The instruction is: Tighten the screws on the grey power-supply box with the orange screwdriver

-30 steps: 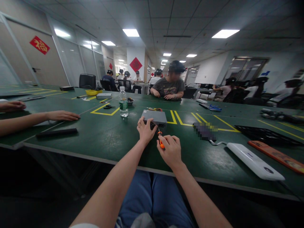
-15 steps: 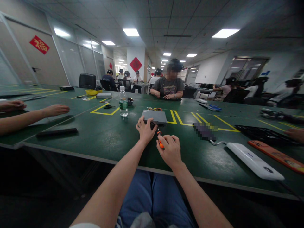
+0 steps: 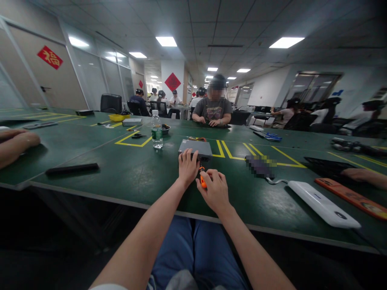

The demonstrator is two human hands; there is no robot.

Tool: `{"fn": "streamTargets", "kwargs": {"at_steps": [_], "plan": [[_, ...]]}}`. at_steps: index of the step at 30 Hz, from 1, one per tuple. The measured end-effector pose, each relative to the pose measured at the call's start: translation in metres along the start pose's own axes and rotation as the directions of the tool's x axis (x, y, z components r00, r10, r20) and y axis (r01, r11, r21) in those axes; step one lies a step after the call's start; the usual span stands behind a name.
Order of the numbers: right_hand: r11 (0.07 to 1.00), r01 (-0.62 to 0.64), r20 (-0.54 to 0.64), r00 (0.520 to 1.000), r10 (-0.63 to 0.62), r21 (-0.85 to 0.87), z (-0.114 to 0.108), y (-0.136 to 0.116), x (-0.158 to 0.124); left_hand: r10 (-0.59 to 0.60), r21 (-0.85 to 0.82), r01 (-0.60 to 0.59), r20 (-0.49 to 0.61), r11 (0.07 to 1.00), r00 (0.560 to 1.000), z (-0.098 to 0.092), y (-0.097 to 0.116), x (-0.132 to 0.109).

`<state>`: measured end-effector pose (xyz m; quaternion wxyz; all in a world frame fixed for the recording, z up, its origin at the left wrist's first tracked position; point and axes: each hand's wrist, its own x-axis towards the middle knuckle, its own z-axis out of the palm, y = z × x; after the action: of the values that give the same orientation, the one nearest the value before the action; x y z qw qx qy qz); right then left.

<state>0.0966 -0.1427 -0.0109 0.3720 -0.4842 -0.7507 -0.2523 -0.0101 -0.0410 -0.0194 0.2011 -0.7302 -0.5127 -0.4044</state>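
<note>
A grey metal box [image 3: 198, 149] that looks like a computer power supply lies flat on the green table, with coloured wires at its far side and a dark socket on its near face. My left hand [image 3: 188, 167] grips its near left edge, fingers bent over the rim; the thumb is mostly hidden. In my right hand [image 3: 215, 189] is a screwdriver [image 3: 203, 182] with an orange and black handle, held between thumb and fingers. Its shaft points up at the near face of the box, close to my left fingertips. Where the tip meets the box is too small to tell.
A water bottle [image 3: 157, 131] stands left of the box, a dark bowl [image 3: 165, 129] behind it. A black bar [image 3: 72, 169] lies left. Right are a white power bank [image 3: 323, 203] with a cable and an orange phone case [image 3: 352, 197]. Co-workers' hands are at both sides; a person sits opposite.
My left fingers have drawn closer together and shifted on the box's near edge. My right hand has moved slightly left with the screwdriver. The co-worker's arm at left has pulled back.
</note>
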Motion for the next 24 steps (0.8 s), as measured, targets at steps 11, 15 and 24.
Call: {"fn": "streamTargets", "kwargs": {"at_steps": [11,15,24], "plan": [[0.986,0.154,-0.102,0.982,-0.159,-0.054,0.0044,0.0023,-0.0031,0.046,-0.014,-0.046,-0.005,0.999,0.999,0.0036,-0.0027,0.0003],[0.963,0.262,-0.038,0.964,-0.264,-0.06,0.0032,0.0005,-0.0045,0.049,-0.008,-0.049,-0.002,0.999,0.999,0.0055,-0.0042,0.0008],[0.974,0.227,-0.019,0.974,-0.227,-0.024,-0.0014,-0.0063,-0.0036,0.072,0.022,-0.073,0.004,0.997,0.997,0.0089,-0.0076,0.0003]]}}
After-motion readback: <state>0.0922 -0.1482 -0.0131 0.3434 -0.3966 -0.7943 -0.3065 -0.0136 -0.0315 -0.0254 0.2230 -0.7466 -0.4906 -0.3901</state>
